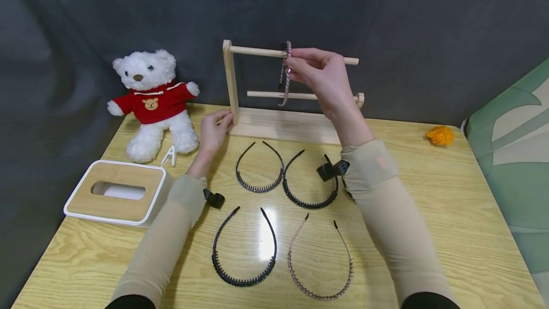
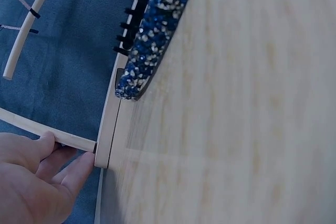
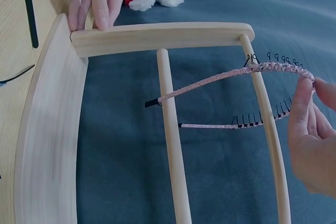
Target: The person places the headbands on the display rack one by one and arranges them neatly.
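Nearest the head camera, two beige sleeves (image 1: 405,228) reach in from the bottom edge. Between them I find the pink headband (image 3: 210,80) up at the stand (image 1: 291,127), its legs straddling the upper rod (image 1: 257,52) and pointing down to the lower rod (image 1: 268,94). The right wrist view puts the near leg across the lower rod; whether the other passes behind it I can't tell. The right hand (image 1: 323,74) pinches the headband by its crown, which sits clear above the upper rod. The left hand (image 1: 213,130) grips the upright (image 1: 232,80) near its foot.

I judge the step in hand to be hanging this headband; the next move calls for lowering the crown onto the rod, then loosening the pinch while the left hand steadies the stand.

Farther out on the table (image 1: 454,204) I see three dark headbands (image 1: 243,283) and a second pink one (image 1: 322,298), with a teddy bear (image 1: 156,104) and tissue box (image 1: 116,208) to the left.
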Motion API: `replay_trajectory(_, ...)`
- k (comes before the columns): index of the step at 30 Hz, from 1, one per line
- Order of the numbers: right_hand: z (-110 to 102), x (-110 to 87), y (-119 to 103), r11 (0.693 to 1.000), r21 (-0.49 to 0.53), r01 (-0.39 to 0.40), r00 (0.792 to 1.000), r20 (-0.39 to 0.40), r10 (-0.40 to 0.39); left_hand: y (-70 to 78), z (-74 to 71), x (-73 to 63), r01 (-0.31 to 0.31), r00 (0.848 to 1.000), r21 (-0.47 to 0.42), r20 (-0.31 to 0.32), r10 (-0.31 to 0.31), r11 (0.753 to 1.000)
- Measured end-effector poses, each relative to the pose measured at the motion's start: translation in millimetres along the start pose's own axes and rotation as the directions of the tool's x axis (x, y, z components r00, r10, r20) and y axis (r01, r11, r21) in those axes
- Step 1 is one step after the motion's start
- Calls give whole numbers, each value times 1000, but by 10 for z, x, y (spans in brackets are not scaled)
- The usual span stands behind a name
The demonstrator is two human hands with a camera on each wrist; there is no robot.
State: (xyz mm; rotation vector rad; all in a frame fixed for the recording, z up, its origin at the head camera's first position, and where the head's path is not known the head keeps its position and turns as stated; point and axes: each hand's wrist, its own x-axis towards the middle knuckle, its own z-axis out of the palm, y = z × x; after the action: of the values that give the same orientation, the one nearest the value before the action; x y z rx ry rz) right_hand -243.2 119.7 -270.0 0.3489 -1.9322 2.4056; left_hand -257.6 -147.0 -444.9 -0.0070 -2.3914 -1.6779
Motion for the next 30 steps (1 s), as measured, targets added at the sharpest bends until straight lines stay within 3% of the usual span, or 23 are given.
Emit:
replay_trajectory(12, 177, 73, 49, 1000, -30, 10, 1000, 21, -9, 2, -3, -2, -10, 1000, 1, -2, 10, 1000)
replay_trajectory(30, 404, 184, 88, 997, -72, 14, 998, 55, -10, 12, -1, 4, 22, 1000, -27, 7, -22, 999)
